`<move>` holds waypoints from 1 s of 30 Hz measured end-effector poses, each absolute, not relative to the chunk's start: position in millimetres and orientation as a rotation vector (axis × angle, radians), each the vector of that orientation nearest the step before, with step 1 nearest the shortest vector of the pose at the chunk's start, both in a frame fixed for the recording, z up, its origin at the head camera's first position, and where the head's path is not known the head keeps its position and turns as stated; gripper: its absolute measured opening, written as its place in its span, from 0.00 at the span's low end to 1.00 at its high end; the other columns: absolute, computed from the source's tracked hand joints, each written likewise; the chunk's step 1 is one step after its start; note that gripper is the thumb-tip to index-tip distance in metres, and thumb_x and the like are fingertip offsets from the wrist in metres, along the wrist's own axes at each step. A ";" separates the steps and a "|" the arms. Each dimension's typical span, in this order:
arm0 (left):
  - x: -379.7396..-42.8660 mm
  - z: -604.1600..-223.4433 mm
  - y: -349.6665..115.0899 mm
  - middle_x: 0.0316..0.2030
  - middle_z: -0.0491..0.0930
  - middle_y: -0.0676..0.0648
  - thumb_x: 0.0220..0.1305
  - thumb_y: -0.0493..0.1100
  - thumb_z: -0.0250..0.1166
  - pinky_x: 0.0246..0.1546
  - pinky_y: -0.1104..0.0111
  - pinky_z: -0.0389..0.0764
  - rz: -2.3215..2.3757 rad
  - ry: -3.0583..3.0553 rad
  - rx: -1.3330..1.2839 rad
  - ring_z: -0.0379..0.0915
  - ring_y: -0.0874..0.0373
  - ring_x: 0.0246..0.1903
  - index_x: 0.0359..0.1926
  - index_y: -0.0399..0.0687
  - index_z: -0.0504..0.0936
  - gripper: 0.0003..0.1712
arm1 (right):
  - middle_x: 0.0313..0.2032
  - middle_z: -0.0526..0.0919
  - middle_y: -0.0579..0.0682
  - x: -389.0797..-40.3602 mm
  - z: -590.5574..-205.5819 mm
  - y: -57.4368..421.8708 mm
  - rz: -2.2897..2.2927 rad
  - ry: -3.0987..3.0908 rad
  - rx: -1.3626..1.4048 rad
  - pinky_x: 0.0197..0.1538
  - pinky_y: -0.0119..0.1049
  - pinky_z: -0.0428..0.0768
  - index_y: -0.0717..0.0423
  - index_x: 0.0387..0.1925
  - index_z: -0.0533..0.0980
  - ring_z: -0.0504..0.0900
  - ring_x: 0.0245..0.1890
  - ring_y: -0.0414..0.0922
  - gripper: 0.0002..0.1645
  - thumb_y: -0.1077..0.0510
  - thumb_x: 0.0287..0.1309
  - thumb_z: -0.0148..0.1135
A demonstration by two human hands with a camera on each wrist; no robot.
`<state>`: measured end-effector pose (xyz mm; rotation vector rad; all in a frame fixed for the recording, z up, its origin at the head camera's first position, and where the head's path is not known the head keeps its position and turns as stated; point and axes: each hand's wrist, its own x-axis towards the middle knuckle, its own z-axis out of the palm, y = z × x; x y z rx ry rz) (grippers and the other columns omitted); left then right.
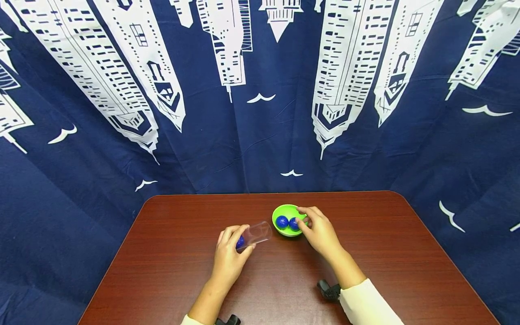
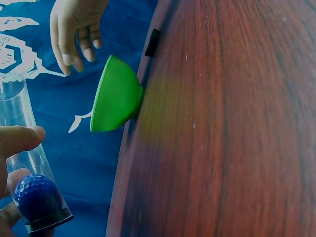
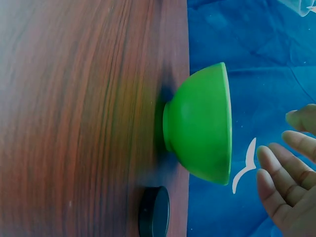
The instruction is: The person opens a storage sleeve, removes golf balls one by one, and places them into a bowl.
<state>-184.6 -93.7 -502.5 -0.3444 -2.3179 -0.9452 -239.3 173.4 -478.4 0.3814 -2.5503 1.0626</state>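
Three dimpled blue balls [image 1: 282, 221]: two inside one round green bowl [image 1: 288, 210], one within one clear plastic tube [image 1: 260, 232], gripped in the left hand [image 1: 229, 253], to the bowl's left, mouth toward it. Above the bowl's right side, fingers apart, the empty right hand [image 1: 322, 231]. Near the bowl, one round black disc [image 3: 154, 213], on the reddish-brown wooden table [image 1: 162, 271].

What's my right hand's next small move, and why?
Probably lower your right hand and pinch a blue ball from the green bowl: the hand looks empty, two balls lie inside, and the clear tube in your left hand shows room above its single ball.
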 end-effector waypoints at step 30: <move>-190.4 -485.6 -100.3 0.49 0.79 0.51 0.47 0.43 0.82 0.61 0.49 0.71 -0.598 -2.378 -0.465 0.73 0.51 0.53 0.57 0.59 0.84 0.34 | 0.48 0.83 0.57 -208.2 -483.1 160.4 1.396 -2.455 0.500 0.38 0.27 0.81 0.60 0.54 0.81 0.82 0.37 0.35 0.17 0.60 0.65 0.66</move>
